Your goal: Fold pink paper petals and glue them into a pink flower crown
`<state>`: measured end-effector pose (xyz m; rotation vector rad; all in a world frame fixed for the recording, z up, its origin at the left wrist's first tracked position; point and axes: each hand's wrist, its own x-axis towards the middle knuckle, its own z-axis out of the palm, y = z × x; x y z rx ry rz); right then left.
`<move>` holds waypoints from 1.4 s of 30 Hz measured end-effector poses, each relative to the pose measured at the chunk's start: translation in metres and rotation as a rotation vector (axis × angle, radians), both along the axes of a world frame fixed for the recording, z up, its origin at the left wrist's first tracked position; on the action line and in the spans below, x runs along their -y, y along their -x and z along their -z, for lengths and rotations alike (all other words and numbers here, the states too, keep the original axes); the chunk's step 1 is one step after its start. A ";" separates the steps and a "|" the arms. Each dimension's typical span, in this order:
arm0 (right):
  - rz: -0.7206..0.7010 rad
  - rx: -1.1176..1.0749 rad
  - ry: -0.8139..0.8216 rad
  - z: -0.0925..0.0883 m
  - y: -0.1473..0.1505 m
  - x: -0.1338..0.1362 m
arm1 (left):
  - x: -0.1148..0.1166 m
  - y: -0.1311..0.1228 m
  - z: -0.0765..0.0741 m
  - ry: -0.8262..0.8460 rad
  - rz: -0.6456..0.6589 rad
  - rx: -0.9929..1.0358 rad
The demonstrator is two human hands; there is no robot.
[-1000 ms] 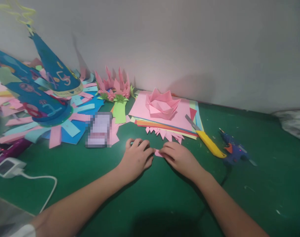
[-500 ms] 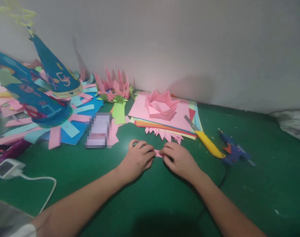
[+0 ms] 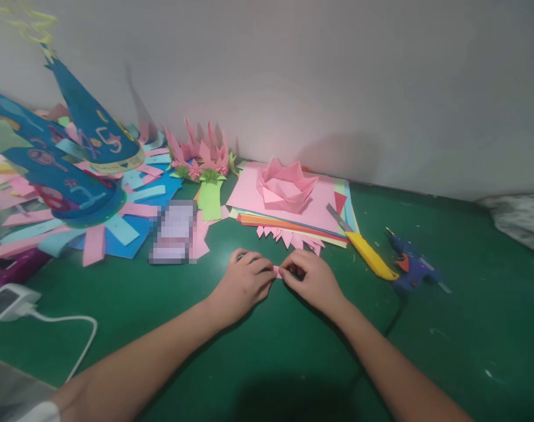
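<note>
Between my fingertips, low over the green table, is a small piece of pink paper (image 3: pixel 277 272), mostly covered by the fingers. My left hand (image 3: pixel 248 282) grips its left end, with fingers curled and knuckles up. At its right end, my right hand (image 3: pixel 313 278) pinches the paper between thumb and forefinger. Just behind my hands lies a row of pointed pink paper pieces (image 3: pixel 288 238). A pink folded paper flower (image 3: pixel 286 186) sits farther back on a stack of coloured paper sheets (image 3: pixel 244 196).
A yellow utility knife (image 3: pixel 372 255), blade out, and a blue glue gun (image 3: pixel 416 266) lie to the right. Leftward are a phone (image 3: pixel 175 231), a pink paper crown (image 3: pixel 203 152), blue cone hats (image 3: pixel 91 111) and a white device with a cable (image 3: pixel 12 302).
My right hand has shifted slightly left along the pink paper, its thumb and forefinger now closed together on it. My left hand has stayed nearly still. The view has moved a little.
</note>
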<state>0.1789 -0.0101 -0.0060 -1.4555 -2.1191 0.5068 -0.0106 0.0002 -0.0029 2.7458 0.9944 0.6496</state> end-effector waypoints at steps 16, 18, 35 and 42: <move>0.038 -0.011 -0.004 0.004 0.001 -0.003 | 0.001 -0.002 0.001 -0.022 -0.005 -0.023; 0.022 0.001 -0.016 0.003 0.000 -0.002 | 0.001 -0.002 0.001 -0.018 -0.006 -0.021; -0.066 0.225 -0.147 0.001 0.001 0.000 | 0.000 -0.001 -0.001 0.086 -0.025 0.020; -0.178 0.225 -0.185 0.006 -0.006 -0.001 | 0.000 -0.001 0.000 0.076 -0.031 0.030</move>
